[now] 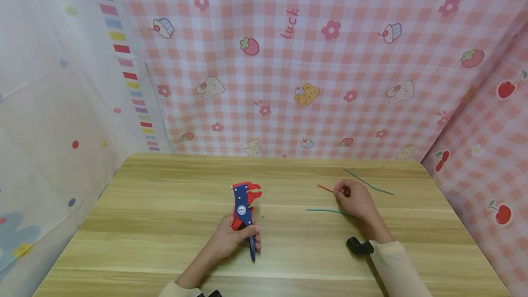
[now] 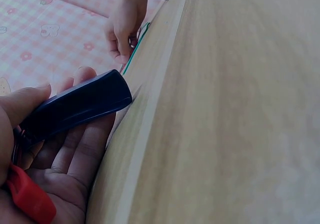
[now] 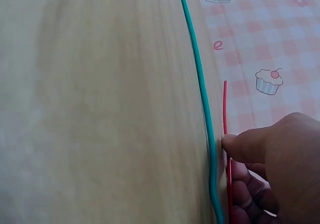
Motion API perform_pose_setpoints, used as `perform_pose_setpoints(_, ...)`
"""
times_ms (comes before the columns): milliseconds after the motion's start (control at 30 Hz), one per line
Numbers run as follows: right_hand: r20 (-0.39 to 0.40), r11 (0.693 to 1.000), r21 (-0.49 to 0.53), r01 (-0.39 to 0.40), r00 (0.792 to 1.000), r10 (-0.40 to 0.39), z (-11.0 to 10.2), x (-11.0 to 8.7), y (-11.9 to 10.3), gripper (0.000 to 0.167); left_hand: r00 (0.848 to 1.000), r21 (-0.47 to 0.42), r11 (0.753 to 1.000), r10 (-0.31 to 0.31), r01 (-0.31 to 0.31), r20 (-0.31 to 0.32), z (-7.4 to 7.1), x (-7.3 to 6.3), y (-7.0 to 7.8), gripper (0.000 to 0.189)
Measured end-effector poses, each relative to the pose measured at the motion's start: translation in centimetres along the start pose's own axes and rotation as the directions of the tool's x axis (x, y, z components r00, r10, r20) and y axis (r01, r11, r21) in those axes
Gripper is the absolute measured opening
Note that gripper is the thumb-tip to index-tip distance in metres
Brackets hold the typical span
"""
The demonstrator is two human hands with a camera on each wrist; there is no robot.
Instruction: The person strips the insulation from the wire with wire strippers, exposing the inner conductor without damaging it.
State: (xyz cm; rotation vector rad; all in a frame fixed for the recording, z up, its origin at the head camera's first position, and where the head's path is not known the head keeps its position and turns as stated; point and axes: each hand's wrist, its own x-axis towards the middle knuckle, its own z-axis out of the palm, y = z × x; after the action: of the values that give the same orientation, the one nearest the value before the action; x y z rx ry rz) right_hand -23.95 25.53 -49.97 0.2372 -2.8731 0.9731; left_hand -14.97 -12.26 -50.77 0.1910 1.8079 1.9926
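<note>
My left hand [image 1: 228,238] holds a red and blue wire stripper [image 1: 240,198], its red jaws pointing up and toward the right. In the left wrist view the thumb lies along the blue handle [image 2: 80,104], with the fingers beneath it and the red handle [image 2: 32,196] near the palm. Farther right, my right hand [image 1: 358,201] pinches a thin red wire [image 3: 224,104] between thumb and fingers, low at the tabletop. One end of that wire sticks out to the left. A green wire [image 1: 323,210] lies just nearer than it, partly hidden under the right hand.
Another green wire [image 1: 367,182] lies beyond the right hand, toward the back right. A tiny green scrap [image 1: 262,217] sits beside the stripper. The wooden table [image 1: 156,205] ends at a pink checked cloth [image 1: 284,68] at the back; printed cloths hang at both sides.
</note>
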Motion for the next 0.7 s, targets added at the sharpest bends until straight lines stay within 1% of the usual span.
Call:
perform_pose_setpoints(367, 0.034, 0.999, 0.039, 0.016, 0.999, -0.017, -0.77, -0.64, -0.95, 0.007, 1.000, 0.011, 1.000, -0.008, 0.008, -0.007, 0.05, -0.07, 0.05, 0.040)
perform_pose_setpoints(533, 0.033, 0.999, 0.036, 0.004, 0.999, -0.006, -0.76, -0.62, -0.78, 0.008, 1.000, 0.010, 1.000, -0.004, 0.004, -0.011, 0.04, 0.08, -0.04, 0.038)
perform_pose_setpoints(700, 0.040, 0.999, 0.046, -0.004, 0.999, 0.002, -0.77, -0.59, -0.74, 0.015, 1.000, 0.007, 1.000, -0.005, 0.005, -0.016, 0.03, 0.09, -0.07, 0.039)
